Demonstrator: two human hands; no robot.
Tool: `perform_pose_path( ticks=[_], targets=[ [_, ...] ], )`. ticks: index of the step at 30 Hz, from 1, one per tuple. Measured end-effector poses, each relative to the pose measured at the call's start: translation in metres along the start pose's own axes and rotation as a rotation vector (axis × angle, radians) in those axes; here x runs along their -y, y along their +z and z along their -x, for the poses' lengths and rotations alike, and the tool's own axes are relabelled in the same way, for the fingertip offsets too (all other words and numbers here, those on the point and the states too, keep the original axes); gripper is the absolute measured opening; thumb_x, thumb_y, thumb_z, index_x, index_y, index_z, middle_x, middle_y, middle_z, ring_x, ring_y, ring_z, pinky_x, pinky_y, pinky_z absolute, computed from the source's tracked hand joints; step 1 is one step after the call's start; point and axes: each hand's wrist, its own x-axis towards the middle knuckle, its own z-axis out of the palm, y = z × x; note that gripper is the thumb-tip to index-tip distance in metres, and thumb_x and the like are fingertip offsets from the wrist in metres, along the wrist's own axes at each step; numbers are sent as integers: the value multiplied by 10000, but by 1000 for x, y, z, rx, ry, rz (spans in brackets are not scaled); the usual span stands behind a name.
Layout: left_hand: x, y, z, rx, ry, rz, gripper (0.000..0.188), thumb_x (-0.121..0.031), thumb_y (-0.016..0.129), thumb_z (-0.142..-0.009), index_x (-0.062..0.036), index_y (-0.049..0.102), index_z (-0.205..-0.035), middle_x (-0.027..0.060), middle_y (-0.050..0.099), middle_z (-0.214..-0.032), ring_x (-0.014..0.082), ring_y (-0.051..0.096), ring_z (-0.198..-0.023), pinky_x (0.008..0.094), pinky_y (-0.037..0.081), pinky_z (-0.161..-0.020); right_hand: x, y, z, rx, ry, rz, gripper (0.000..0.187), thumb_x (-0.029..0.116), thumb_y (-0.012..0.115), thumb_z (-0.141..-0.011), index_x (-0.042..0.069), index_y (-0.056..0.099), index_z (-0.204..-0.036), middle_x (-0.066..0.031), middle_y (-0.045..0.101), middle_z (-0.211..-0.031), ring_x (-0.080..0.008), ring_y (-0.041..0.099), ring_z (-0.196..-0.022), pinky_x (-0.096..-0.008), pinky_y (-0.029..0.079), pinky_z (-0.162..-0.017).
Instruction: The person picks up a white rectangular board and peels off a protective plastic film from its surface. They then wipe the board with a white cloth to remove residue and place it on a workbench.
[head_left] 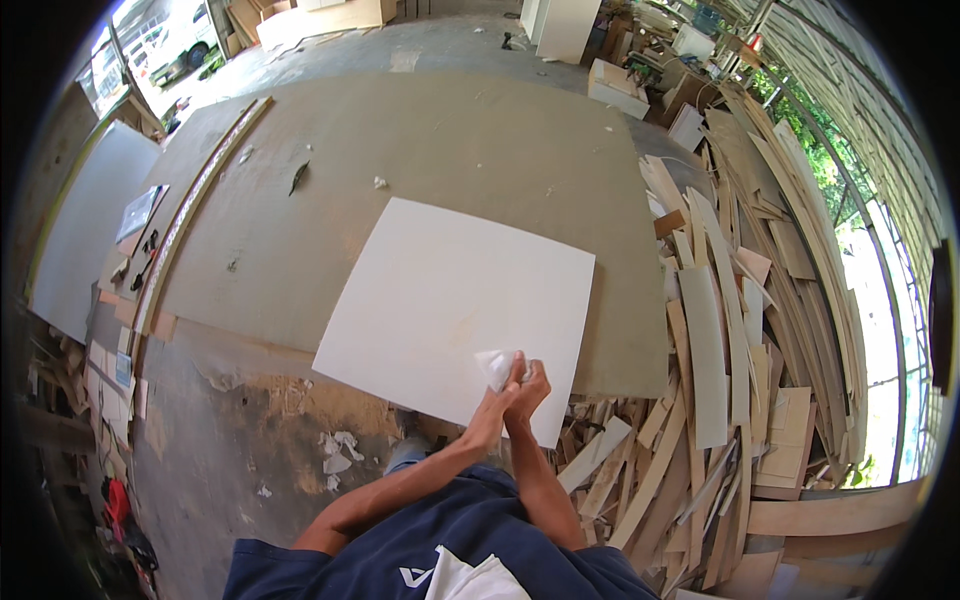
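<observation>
A white square panel (pixel 460 290) lies at an angle on a large brown board, its near corner reaching past the board's edge. Over the panel's near right part, my two hands are pressed together around a crumpled white wad (pixel 495 368), either cloth or paper; I cannot tell which. My left hand (pixel 488 418) has its fingers closed against the wad. Close beside it, my right hand (pixel 530 390) is also closed, with a bit of white showing between its fingers. A faint yellowish smudge marks the panel just beyond the hands.
The brown board (pixel 430 130) carries a long wooden strip (pixel 200 205) at its left and a few white scraps. Offcuts and long wood strips (pixel 705 340) are piled along the right. White scraps (pixel 338 455) litter the floor at my left. A white cabinet (pixel 565 28) stands far off.
</observation>
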Motion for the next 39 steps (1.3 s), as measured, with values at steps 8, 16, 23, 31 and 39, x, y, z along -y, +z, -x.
perform_pose_path(
  ticks=[8,16,23,31,39],
  targets=[
    [-62,22,-34,-63,-308,-25,634,-586,397,-1037,-32,650,-1214,120,666,-1100,205,630,-1014,346,523,-880,25,-14,0,154,-305,-404,396,302,519,-986,53,585,-686,-96,603,-764,-289,562,-829,-438,391,-815],
    [-44,23,-44,-44,66,240,278,-319,552,-1059,-91,563,-900,9,566,-813,103,580,-742,282,510,-600,46,-26,-12,-5,-184,-308,428,354,610,-960,36,527,-1235,-154,439,-1367,-304,284,-1358,-475,292,-1066],
    [-76,57,-34,66,123,372,267,-351,592,-1028,-88,606,-990,11,575,-812,132,570,-781,322,504,-711,77,-40,20,223,284,-1267,485,326,422,-1076,53,350,-1471,-152,420,-1475,-302,416,-1372,-495,343,-1158],
    [-53,63,-22,137,444,-502,465,-304,363,-1096,-123,391,-1523,107,544,-1375,291,427,-1345,404,354,-1137,78,-77,-9,73,-56,-1072,440,25,493,-1002,-39,418,-1431,-204,395,-1545,-337,468,-1383,-448,437,-1109],
    [-86,74,-9,208,-149,311,864,-731,231,-997,-127,143,-1609,241,484,-1459,336,473,-1364,437,416,-1120,81,-79,-4,-14,-440,-547,470,110,543,-1018,-56,402,-1434,-260,475,-1484,-300,592,-1255,-413,437,-1051]
  ],
)
